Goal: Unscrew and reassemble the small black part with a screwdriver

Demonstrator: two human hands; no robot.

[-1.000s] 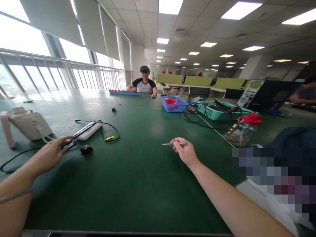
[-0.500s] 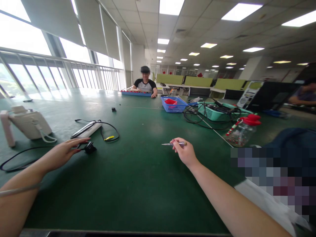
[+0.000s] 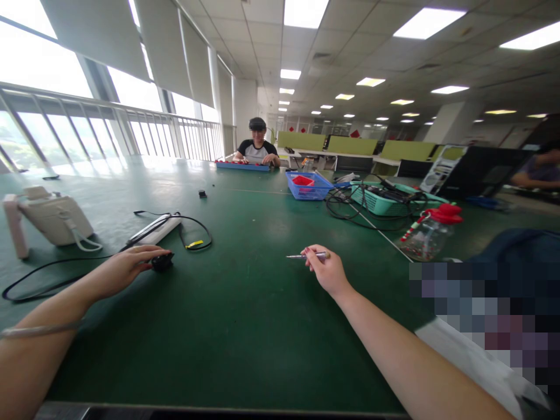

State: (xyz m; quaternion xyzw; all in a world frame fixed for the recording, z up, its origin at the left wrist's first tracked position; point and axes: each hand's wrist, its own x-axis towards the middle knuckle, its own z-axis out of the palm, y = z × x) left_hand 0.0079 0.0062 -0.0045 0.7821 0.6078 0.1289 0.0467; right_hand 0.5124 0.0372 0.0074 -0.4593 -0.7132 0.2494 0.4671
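My left hand (image 3: 126, 266) lies on the green table (image 3: 245, 315) at the left, its fingers curled onto a small black plug (image 3: 162, 262) at the end of a black cable (image 3: 48, 279). My right hand (image 3: 328, 270) hovers over the middle of the table and pinches a thin silver screwdriver (image 3: 306, 255), tip pointing left. A white power strip (image 3: 156, 230) with a looped black cord lies just beyond my left hand.
A beige desk telephone (image 3: 48, 219) stands at the far left. A blue basket (image 3: 307, 185), a teal tray of cables (image 3: 389, 201) and a clear jar with a red lid (image 3: 431, 230) sit at the right. Another person (image 3: 256, 146) sits at the table's far end.
My left hand slid right from the power strip's cable and closed its fingers on the black plug. My right hand with the screwdriver stayed in place.
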